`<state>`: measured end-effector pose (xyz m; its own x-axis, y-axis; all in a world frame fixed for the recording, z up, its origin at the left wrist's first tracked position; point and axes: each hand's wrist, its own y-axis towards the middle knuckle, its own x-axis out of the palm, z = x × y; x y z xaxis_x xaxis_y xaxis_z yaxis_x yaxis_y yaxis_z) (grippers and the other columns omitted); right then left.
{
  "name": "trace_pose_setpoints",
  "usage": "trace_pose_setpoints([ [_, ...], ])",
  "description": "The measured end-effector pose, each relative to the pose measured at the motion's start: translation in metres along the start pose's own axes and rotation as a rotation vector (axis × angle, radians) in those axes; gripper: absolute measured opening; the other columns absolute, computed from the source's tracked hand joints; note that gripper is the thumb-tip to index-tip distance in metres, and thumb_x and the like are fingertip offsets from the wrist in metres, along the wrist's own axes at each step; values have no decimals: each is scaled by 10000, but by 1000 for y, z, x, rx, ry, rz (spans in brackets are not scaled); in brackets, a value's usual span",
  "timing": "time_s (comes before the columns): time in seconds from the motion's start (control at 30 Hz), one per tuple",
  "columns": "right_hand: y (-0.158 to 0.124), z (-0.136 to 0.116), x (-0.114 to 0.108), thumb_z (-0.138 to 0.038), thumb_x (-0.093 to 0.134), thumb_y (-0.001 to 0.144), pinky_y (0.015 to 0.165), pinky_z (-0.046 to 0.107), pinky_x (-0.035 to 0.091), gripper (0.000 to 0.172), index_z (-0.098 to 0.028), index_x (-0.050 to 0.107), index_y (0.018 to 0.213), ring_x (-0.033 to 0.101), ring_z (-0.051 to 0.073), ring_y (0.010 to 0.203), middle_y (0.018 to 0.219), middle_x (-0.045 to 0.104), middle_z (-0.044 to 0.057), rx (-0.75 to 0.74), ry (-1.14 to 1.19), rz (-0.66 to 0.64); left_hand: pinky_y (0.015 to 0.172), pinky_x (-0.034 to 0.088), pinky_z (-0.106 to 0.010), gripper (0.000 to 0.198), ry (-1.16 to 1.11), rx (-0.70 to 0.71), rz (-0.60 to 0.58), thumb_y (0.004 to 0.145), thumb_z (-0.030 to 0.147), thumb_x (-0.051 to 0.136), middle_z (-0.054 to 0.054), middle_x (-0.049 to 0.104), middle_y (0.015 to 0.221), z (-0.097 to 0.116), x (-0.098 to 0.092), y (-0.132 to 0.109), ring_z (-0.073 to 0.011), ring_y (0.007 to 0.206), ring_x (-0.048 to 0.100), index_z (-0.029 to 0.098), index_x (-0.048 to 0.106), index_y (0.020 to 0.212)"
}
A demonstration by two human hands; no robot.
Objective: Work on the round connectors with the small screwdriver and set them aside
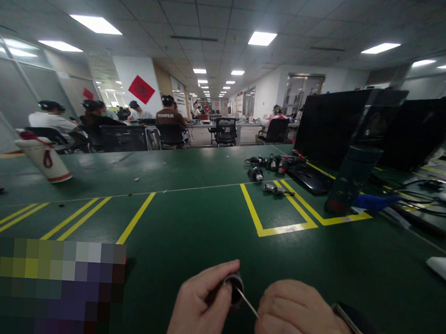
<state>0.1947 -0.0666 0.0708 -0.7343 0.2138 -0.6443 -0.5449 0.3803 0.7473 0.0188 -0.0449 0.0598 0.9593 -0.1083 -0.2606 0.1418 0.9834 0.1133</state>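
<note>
At the bottom middle, my left hand [199, 306] is closed around a dark hollow cylindrical part [238, 295], its round open end turned to the right. My right hand [297, 317], with a dark watch [364, 327] on the wrist, is closed on a thin pale stick [249, 304]. The stick's far end reaches into the mouth of the cylindrical part; its tip is hidden inside. Both hands are just above the green table [189, 225].
Metal cylindrical parts [276, 190] and black cabled parts [256, 174] lie ahead. To the right stand a dark bottle [352, 180] and black monitors [331, 128]. A white cup [45, 158] stands at left. Pixelation covers the lower left. Several people sit farther back.
</note>
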Motion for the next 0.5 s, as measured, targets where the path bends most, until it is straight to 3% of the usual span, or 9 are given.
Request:
trace_pose_setpoints([
  [0.5,-3,-1,0,-175,378,968,543,274,477,331,-137,609,734,586,155,545,571,633,53,19,25,-2,576,597,-303,337,111,24,-20,747,271,523,-118,757,920,-4,-2,-1,-229,734,702,184,749,982],
])
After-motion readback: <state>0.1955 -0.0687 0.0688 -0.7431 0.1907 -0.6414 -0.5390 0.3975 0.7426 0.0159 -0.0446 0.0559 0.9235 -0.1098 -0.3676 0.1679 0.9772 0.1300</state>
